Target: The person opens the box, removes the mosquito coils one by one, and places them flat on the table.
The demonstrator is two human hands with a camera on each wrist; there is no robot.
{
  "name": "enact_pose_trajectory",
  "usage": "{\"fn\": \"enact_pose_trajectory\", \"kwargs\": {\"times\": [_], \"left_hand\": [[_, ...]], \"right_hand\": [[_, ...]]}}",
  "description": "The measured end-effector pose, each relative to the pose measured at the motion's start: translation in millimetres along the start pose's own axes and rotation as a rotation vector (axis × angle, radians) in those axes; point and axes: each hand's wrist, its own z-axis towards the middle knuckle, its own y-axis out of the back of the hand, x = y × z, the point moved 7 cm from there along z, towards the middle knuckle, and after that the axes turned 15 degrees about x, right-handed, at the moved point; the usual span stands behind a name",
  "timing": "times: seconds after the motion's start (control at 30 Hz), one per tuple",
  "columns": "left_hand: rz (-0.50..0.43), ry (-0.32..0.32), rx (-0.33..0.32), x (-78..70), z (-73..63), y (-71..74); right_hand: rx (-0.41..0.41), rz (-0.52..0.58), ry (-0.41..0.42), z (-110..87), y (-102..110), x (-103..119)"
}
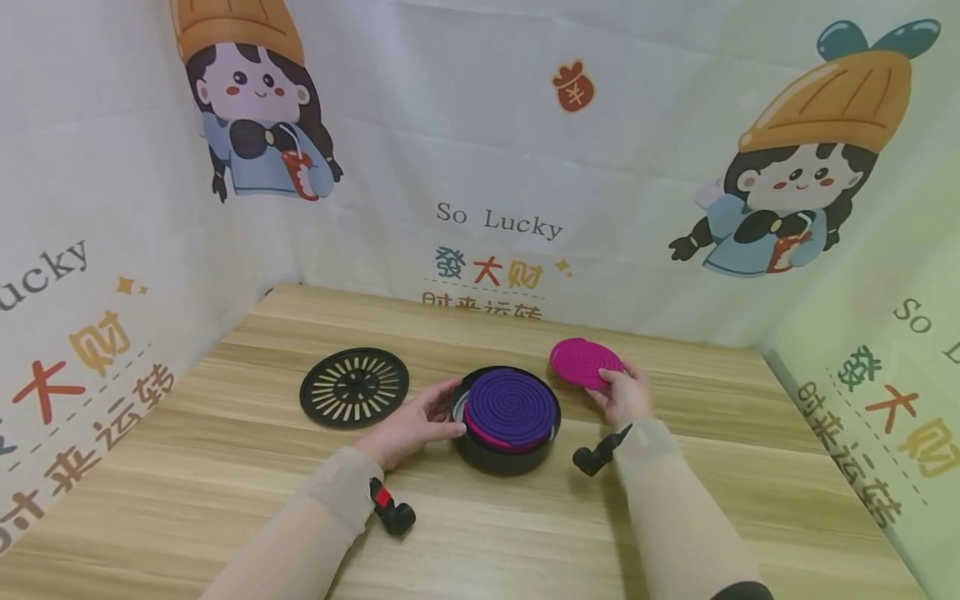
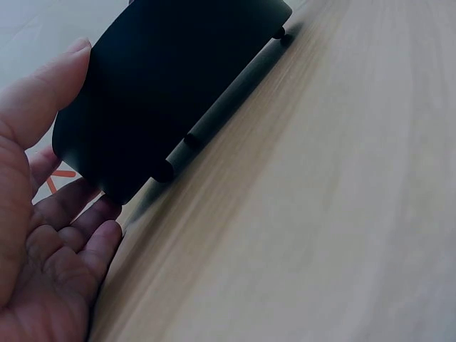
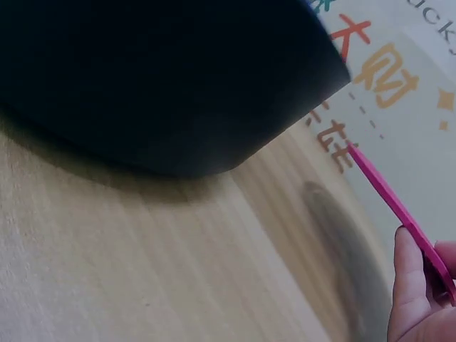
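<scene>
A black round mosquito coil holder (image 1: 504,463) stands on the table before me. A purple mosquito coil (image 1: 512,407) lies on top of a pink one inside it. My left hand (image 1: 408,427) holds the holder's left side, its thumb on the wall and its fingers curled against the far side in the left wrist view. Right of the holder, my right hand (image 1: 627,395) pinches a magenta mosquito coil (image 1: 583,360) by its edge, raised above the table. That coil appears edge-on in the right wrist view.
The black slotted lid (image 1: 354,388) lies on the wooden table (image 1: 495,533), left of the holder. Printed cloth (image 1: 495,150) hangs along the table's back and sides. A small black camera sits on each wrist.
</scene>
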Motion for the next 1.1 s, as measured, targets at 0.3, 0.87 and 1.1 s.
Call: {"fn": "enact_pose_trajectory", "kwargs": {"times": [0.3,0.87,1.1], "left_hand": [[0.003,-0.002,0.004,1.4,-0.1,-0.4],[0.022,-0.001,-0.012,1.7,0.3,2.2],[0.017,0.012,-0.014,0.5,-0.9,0.6]], "right_hand": [[-0.091,0.012,-0.015,2.6,9.2,-17.1],[-0.094,-0.106,-0.115,-2.6,-1.5,-10.3],[-0.112,-0.096,-0.141,-4.3,-2.9,-10.3]]}}
